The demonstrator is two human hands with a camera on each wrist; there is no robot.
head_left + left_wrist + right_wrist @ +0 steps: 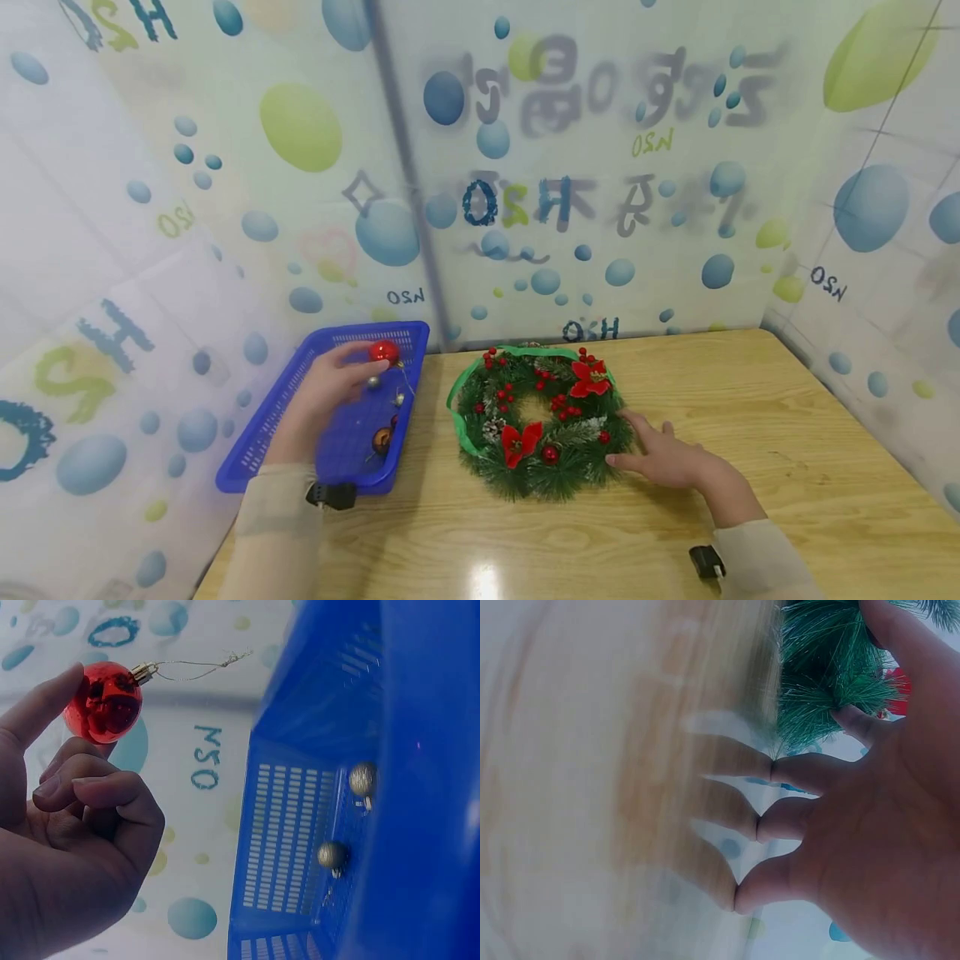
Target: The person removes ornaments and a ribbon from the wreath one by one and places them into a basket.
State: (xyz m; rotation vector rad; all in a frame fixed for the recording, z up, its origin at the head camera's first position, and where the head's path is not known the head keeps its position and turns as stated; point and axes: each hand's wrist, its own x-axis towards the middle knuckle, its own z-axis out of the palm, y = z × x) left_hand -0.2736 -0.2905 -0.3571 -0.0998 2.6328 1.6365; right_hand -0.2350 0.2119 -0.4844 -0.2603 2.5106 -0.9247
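Above the blue plastic basket [420, 333], my left hand [330, 392] pinches a shiny red Christmas bauble [384, 352] between thumb and fingers. In the left wrist view the bauble [103, 703] has a gold cap and a loop of thin gold string trailing to the right. A green Christmas wreath [566, 479] with red poinsettias, berries and frosted sprigs lies flat on the wooden table. At the wreath's right edge is my right hand [667, 458], thumb and index finger at the needles [821, 690]. Its other fingertips touch the tabletop.
Inside the basket lie small gold baubles [333, 855] and a copper-coloured bauble [382, 440]. A green ribbon [459, 417] runs along the wreath's left and far sides. Patterned curtains [525, 275] hang behind the wooden table [750, 417] and at both sides.
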